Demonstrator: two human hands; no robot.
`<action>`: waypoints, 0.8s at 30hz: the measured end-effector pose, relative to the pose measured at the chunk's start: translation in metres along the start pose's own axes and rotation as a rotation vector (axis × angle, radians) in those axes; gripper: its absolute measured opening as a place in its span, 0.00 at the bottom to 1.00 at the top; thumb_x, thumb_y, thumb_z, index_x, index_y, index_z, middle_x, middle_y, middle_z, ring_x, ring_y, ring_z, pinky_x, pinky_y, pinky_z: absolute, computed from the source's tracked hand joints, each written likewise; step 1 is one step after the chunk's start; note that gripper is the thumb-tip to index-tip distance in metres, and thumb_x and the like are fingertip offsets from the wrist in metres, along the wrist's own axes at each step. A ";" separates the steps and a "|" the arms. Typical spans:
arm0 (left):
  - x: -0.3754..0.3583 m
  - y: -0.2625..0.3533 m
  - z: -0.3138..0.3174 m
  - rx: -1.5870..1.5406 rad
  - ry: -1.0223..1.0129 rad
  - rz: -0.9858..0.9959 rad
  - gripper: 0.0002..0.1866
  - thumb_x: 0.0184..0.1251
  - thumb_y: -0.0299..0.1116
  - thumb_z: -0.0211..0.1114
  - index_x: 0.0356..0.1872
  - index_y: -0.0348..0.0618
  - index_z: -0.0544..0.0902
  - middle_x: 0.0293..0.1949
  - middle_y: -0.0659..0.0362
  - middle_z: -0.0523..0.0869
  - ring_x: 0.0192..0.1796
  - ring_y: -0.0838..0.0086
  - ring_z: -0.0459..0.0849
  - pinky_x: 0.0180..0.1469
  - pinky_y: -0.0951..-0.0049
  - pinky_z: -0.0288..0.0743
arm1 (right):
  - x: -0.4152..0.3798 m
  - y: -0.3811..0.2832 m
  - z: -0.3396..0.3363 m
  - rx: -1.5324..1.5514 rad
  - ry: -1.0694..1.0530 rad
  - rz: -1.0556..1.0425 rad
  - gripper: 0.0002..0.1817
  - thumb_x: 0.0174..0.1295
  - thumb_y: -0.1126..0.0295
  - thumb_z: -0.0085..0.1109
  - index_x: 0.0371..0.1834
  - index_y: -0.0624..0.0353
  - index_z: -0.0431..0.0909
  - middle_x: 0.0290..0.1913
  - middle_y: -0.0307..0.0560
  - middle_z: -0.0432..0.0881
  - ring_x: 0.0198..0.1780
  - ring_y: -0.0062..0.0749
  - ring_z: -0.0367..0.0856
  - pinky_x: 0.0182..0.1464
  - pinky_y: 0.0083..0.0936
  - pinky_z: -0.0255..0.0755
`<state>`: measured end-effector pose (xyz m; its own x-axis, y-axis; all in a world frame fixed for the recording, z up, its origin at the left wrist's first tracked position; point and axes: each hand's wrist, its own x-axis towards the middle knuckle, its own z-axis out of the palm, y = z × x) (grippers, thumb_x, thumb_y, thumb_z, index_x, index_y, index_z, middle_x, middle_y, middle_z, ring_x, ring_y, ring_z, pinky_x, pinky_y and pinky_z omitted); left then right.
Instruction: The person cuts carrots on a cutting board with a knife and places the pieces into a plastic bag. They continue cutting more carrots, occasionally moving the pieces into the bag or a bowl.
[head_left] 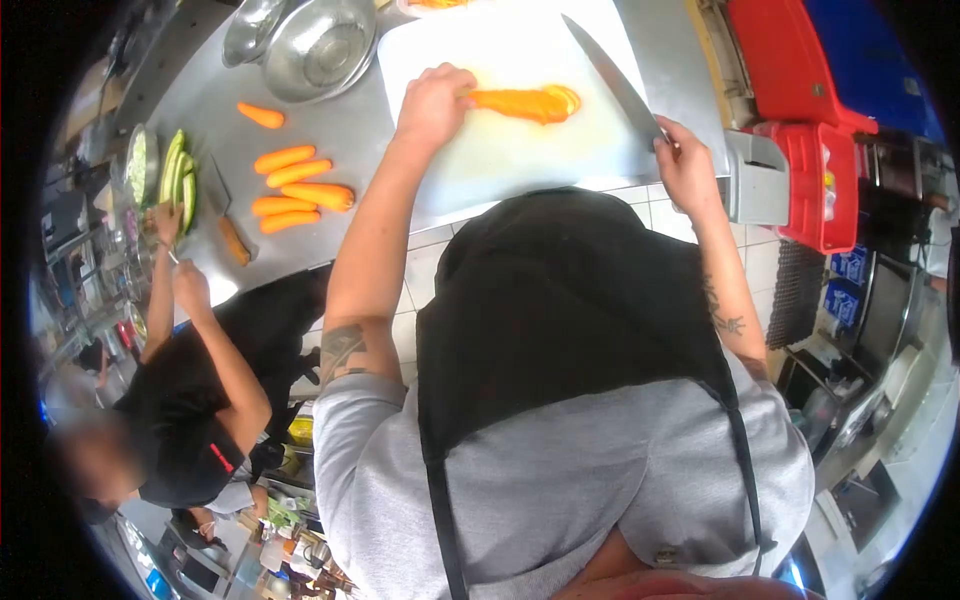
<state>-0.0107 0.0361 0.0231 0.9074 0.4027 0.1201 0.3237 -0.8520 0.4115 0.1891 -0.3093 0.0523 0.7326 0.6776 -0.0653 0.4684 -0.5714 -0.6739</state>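
My left hand [435, 105] is closed on the near end of an orange carrot [512, 103] lying on the white cutting board [520, 150]. Thin slices [562, 98] sit at the carrot's right end. In my right hand [688, 168] is the handle of a large kitchen knife [612, 78]. Its long blade points away from me over the board's right side, apart from the carrot. Whole peeled carrots [300, 188], several of them, lie on the steel table left of the board, with a shorter carrot piece [261, 115] above them.
Metal bowls [322, 50] stand at the back left. A wooden-handled knife [235, 240] lies near a co-worker's hands [190, 285] and green vegetables [178, 180]. Red bins [810, 190] and a grey container [756, 178] are at the right edge of the steel table [350, 130].
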 end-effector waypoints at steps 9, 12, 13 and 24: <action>-0.068 -0.004 0.011 -0.100 0.053 -0.409 0.11 0.64 0.39 0.77 0.41 0.46 0.90 0.42 0.51 0.89 0.45 0.54 0.89 0.49 0.54 0.82 | 0.038 -0.021 0.053 -0.198 0.097 -0.125 0.18 0.67 0.68 0.64 0.59 0.53 0.88 0.55 0.59 0.82 0.56 0.56 0.84 0.59 0.45 0.80; -0.072 -0.007 0.008 -0.098 0.078 -0.439 0.11 0.64 0.40 0.77 0.41 0.46 0.90 0.43 0.51 0.89 0.45 0.55 0.89 0.49 0.55 0.83 | 0.036 -0.030 0.052 -0.290 0.122 -0.182 0.19 0.66 0.67 0.65 0.60 0.54 0.87 0.57 0.59 0.81 0.57 0.57 0.83 0.60 0.45 0.80; -0.070 -0.004 0.005 -0.095 0.107 -0.431 0.11 0.64 0.40 0.77 0.41 0.47 0.90 0.43 0.51 0.89 0.45 0.55 0.89 0.49 0.55 0.83 | 0.035 -0.028 0.052 -0.288 0.129 -0.186 0.19 0.66 0.67 0.65 0.60 0.55 0.86 0.58 0.59 0.81 0.57 0.57 0.83 0.60 0.45 0.80; -0.008 -0.006 0.009 0.134 0.380 -0.091 0.20 0.65 0.40 0.76 0.57 0.46 0.87 0.53 0.48 0.88 0.54 0.50 0.87 0.56 0.55 0.81 | 0.042 -0.008 0.044 -0.157 -0.077 -0.037 0.28 0.68 0.65 0.62 0.72 0.55 0.76 0.54 0.71 0.82 0.53 0.66 0.85 0.59 0.51 0.80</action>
<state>-0.0177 0.0347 0.0113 0.7180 0.5517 0.4245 0.4527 -0.8333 0.3172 0.1946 -0.2555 0.0231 0.6763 0.7294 -0.1029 0.5701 -0.6068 -0.5539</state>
